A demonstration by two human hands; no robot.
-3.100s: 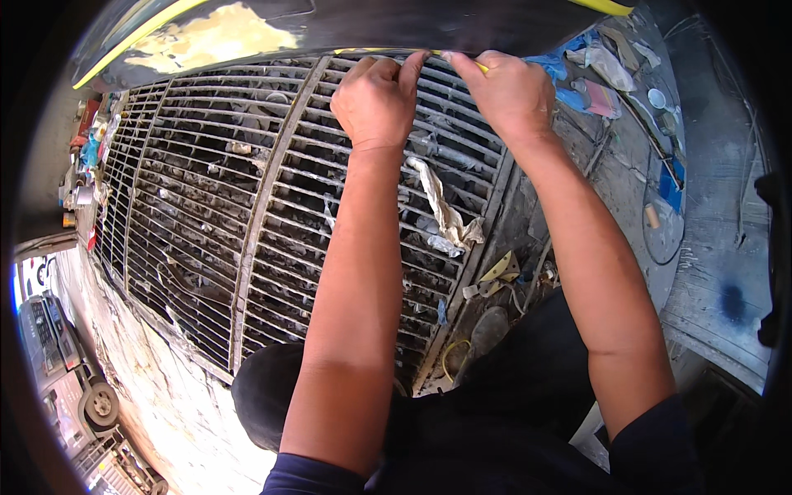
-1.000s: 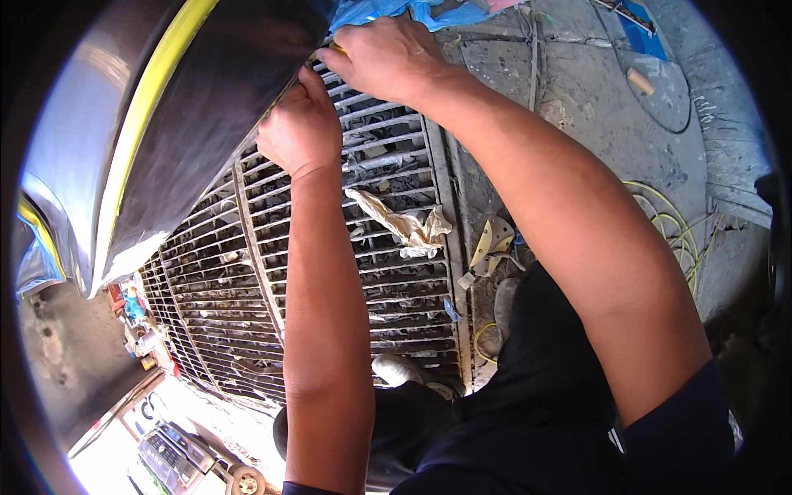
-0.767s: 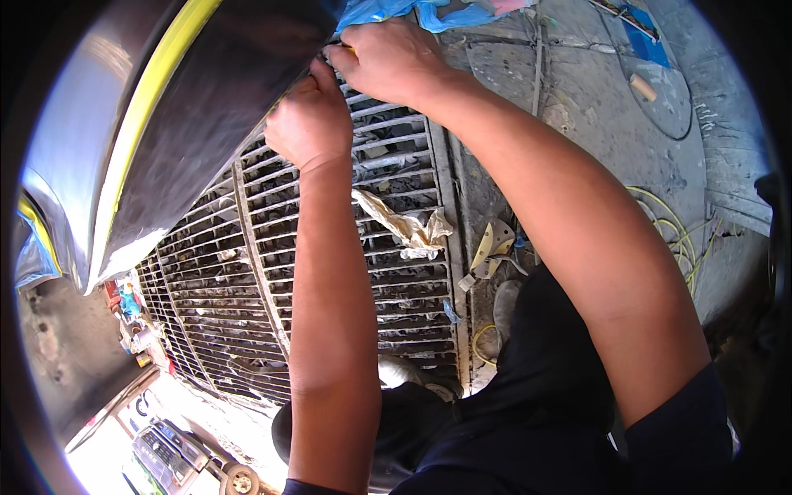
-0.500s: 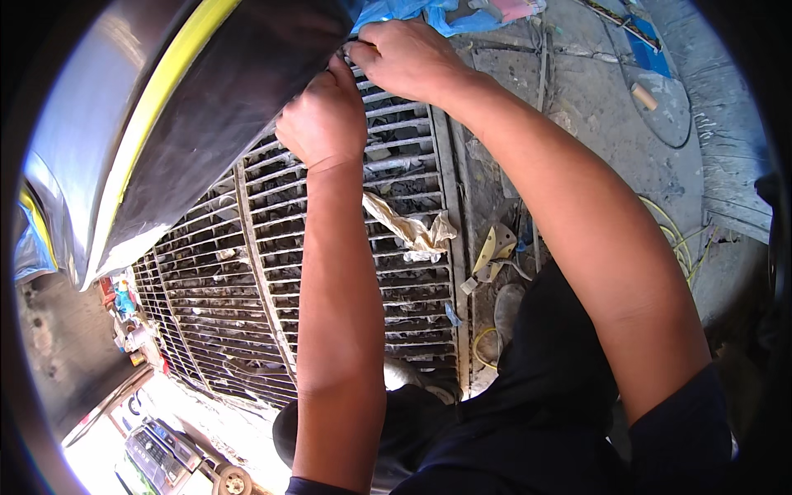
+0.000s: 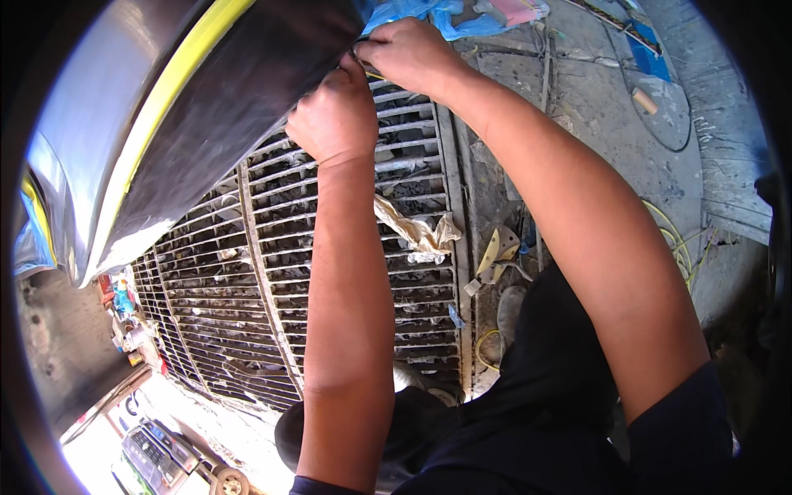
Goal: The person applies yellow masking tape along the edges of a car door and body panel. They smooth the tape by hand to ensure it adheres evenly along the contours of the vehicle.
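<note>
A glossy dark vehicle body panel (image 5: 247,91) slopes down from the upper left, with a yellow strip (image 5: 173,99) running along it. My left hand (image 5: 334,115) is closed at the panel's lower edge, its thumb and fingers pressed together. Just beyond it, my right hand (image 5: 408,54) pinches at the same edge, its fingertips nearly meeting those of the left. What lies between the fingers is too small and hidden to name. A thin yellow line shows just under the right hand.
Below the panel lies a metal floor grate (image 5: 346,272) over debris. A crumpled paper strip (image 5: 421,231) rests on it. Blue plastic sheeting (image 5: 450,21) is beyond my hands. On the concrete at right are a beige roll (image 5: 644,101), a cream sanding-block-like piece (image 5: 497,252) and a yellow hose (image 5: 676,239).
Both hands have shifted slightly right along the panel's edge, still closed and close together. A thin yellow line now shows below the right hand. The view has moved a little.
</note>
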